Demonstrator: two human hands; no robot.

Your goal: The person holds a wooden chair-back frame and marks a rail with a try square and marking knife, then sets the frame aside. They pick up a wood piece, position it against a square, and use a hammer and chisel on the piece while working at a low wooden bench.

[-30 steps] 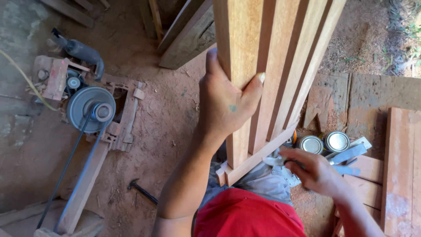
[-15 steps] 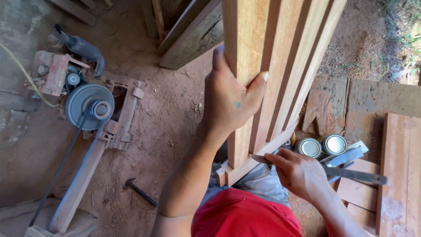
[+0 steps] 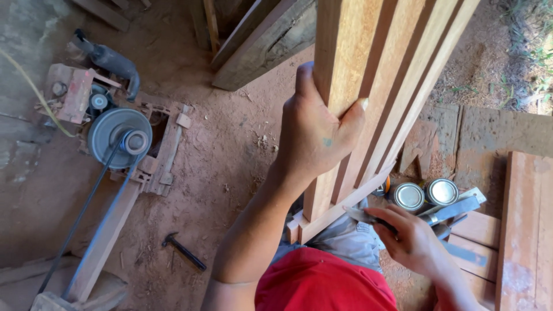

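1. The wooden frame (image 3: 374,86) is the biggest thing in view, a set of long pale-orange slats standing on end on the red dirt floor (image 3: 230,155). Its long axis runs from a lower cross rail near the person's knees up and away to the top right edge of the view, so it points steeply upward and leans slightly right.
2. A dark weathered beam (image 3: 259,43) lies slanted behind the frame, at the top centre.
3. Flat reddish boards (image 3: 527,230) lie on the ground at the right.
4. The belt-driven machine (image 3: 118,138), with a grey round pulley and a black belt running down to the lower left, sits well apart from the frame on the left.
5. The left hand (image 3: 317,135) wraps the frame's left-most slat about halfway up the visible length, fingers curled round the far face, thumb pressed on the near edge.
6. The right hand (image 3: 412,242) is low beside the frame's bottom rail, fingers closed in a pinch on a thin dark tool (image 3: 368,217) whose tip points left toward the rail.
7. Two round metal tins (image 3: 425,194) stand side by side, just right of the frame's foot.
8. A small black hammer (image 3: 183,251) lies on the dirt, lower left of the frame, head to the upper left.
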